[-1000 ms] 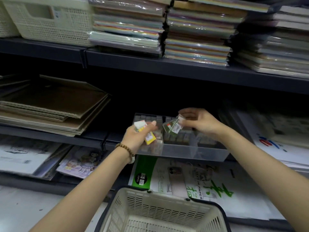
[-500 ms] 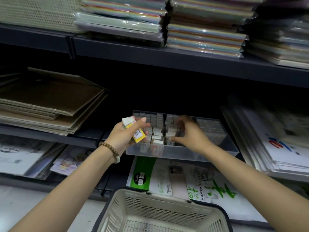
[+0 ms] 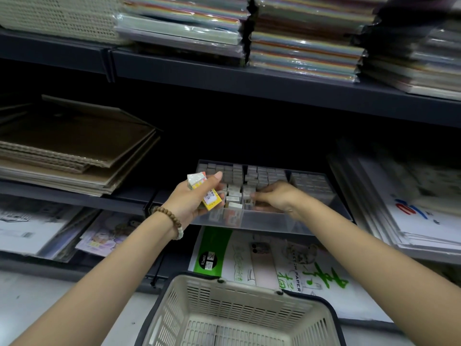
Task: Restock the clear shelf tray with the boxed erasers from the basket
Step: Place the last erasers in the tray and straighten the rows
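A clear shelf tray [image 3: 274, 224] sits on the middle shelf, packed with rows of small boxed erasers [image 3: 235, 182]. My left hand [image 3: 193, 198] hovers at the tray's left front corner and grips two boxed erasers [image 3: 207, 193], one yellow, one pale. My right hand [image 3: 274, 197] is down inside the tray, its fingertips pinching a boxed eraser among the front rows; that box is mostly hidden by the fingers. The cream plastic basket [image 3: 239, 313] stands below, near me.
Sketch paper packs [image 3: 269, 260] lie on the lower shelf under the tray. Cardboard sheets [image 3: 69, 146] are stacked to the left, poster packs [image 3: 411, 211] to the right. Wrapped coloured paper stacks [image 3: 299, 36] fill the overhanging upper shelf.
My right hand carried a boxed eraser from above the tray down into the front rows. My left hand stayed beside the tray with its boxes.
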`<state>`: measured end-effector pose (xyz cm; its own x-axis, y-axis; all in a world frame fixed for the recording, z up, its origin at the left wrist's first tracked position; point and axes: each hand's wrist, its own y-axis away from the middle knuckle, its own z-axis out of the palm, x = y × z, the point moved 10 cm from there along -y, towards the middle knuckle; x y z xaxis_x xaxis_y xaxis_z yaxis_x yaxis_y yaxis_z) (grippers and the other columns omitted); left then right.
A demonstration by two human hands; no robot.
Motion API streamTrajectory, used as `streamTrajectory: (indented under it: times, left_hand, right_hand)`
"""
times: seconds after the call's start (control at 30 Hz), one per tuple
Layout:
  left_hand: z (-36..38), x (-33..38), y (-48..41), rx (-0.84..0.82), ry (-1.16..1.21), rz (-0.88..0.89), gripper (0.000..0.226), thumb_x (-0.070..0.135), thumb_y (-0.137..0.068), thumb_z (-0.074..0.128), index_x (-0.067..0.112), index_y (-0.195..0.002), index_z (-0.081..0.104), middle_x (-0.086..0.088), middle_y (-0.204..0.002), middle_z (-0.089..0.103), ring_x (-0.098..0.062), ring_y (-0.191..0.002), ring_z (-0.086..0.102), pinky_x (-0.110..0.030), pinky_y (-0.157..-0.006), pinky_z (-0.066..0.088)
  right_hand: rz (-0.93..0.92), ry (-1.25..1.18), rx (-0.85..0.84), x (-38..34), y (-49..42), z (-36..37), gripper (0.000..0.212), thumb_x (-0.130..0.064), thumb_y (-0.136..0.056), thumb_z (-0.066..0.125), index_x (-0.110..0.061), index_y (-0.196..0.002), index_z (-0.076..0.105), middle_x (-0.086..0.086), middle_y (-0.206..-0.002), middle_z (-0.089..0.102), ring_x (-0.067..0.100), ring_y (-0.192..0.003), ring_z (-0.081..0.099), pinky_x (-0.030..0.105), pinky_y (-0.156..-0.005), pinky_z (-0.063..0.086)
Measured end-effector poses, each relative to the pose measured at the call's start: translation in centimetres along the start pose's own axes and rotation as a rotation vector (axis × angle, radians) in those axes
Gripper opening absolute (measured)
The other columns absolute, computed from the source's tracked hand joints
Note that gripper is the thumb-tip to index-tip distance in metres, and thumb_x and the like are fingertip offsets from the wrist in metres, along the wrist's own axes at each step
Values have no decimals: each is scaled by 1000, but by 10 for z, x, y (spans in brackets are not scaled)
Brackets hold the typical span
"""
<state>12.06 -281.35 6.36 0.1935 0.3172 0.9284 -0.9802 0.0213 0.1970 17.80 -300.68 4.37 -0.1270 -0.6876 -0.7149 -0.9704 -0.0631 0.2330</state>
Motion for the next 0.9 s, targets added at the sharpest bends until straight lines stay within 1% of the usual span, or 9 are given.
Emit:
streamTrajectory:
  times: [0.1,0.17,0.33,0.43,0.53,0.67,0.73,0.83,0.9]
  left_hand:
    - [5,-7,3,-24,-29,-61,35,37,-71,71,7,-86,61,-2,-66,68,-14,-64,67,-26,-59,57]
    - [7,-10,5,-52,-31,-100,29,31,-77,71,6,-87,60,-1,-64,68,-14,-65,68,-27,-60,58]
    - [19,-11,9,-178,73,-181,7,3,-87,58,2,-93,58,-12,-90,66,-22,-85,68,-33,-70,60]
    - [23,-11,11,-230,64,-166,15,3,-89,54,1,-104,56,-9,-101,69,-21,-94,67,-31,-67,59]
    - [27,-12,12,-238,-24,-116,31,23,-81,63,5,-106,60,-4,-106,72,-19,-95,69,-25,-66,58]
    - [39,-12,19,-259,-316,-60,41,49,-69,61,15,-91,66,4,-81,74,-6,-70,70,-12,-47,48]
    - [46,-13,22,-296,-421,-29,41,54,-69,58,20,-89,64,6,-75,73,-6,-66,70,-10,-41,40]
    - [52,-19,26,-351,-388,-81,45,53,-72,56,18,-99,63,2,-85,74,-15,-81,72,-10,-46,44]
    - [56,-24,28,-416,-284,-164,48,48,-78,53,12,-109,62,-4,-97,73,-20,-91,70,-14,-60,53]
  right_hand:
    - [14,28,5,4,-3,-2,55,-38,-81,69,-3,-122,60,11,-126,61,24,-112,60,28,-95,45]
    - [20,11,6,7,-4,-1,57,-40,-80,70,-4,-123,60,11,-127,60,24,-114,59,32,-99,45]
    - [21,-94,-19,5,-2,3,48,-33,-82,70,-3,-119,62,14,-118,65,25,-106,63,39,-100,47]
    - [-69,-155,61,-7,9,-12,33,-29,-88,63,-4,-111,63,11,-104,68,23,-91,66,33,-85,55]
    - [-264,-236,200,-35,35,-35,17,-24,-92,58,-13,-106,61,1,-89,62,16,-75,62,16,-60,52]
    - [-337,-393,-105,-57,57,-7,21,-25,-93,56,-22,-112,63,-3,-101,66,6,-84,62,19,-72,55]
    - [-331,-419,-197,-60,62,1,23,-27,-90,60,-23,-112,66,-6,-98,68,3,-81,63,19,-71,55]
    - [-333,-419,-250,-61,64,7,18,-21,-84,67,-24,-102,68,-7,-87,70,1,-74,64,16,-65,52]
    - [-318,-430,-262,-59,64,10,20,-19,-83,68,-25,-101,67,-6,-88,70,1,-73,64,15,-60,49]
